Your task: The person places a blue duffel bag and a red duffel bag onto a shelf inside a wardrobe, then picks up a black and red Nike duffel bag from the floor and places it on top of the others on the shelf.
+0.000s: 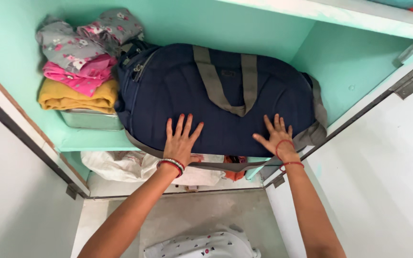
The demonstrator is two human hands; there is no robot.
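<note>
Fingers of the left hand are spread wide and laid flat on the front of one large navy-blue fabric duffel bag; they grip nothing. The right hand does the same a little way along the bag, its fingers fanned open and pressed to the cloth, so two open palms rest on the bag's near side, apart from each other. The bag lies on its side on a mint-green painted shelf, filling most of the shelf's width and bulging slightly over the front edge. Two grey webbing handles cross its top and meet in a point, and one grey shoulder strap sags below the shelf edge between the wrists.

Just left of the bag, touching it, stands one stack of folded clothes: two grey flowered pieces, one pink, one mustard-yellow. The stack sits on one flat steel box. Below the shelf lies one white plastic sack. The left wrist wears beaded bangles; the right wrist carries red thread.
</note>
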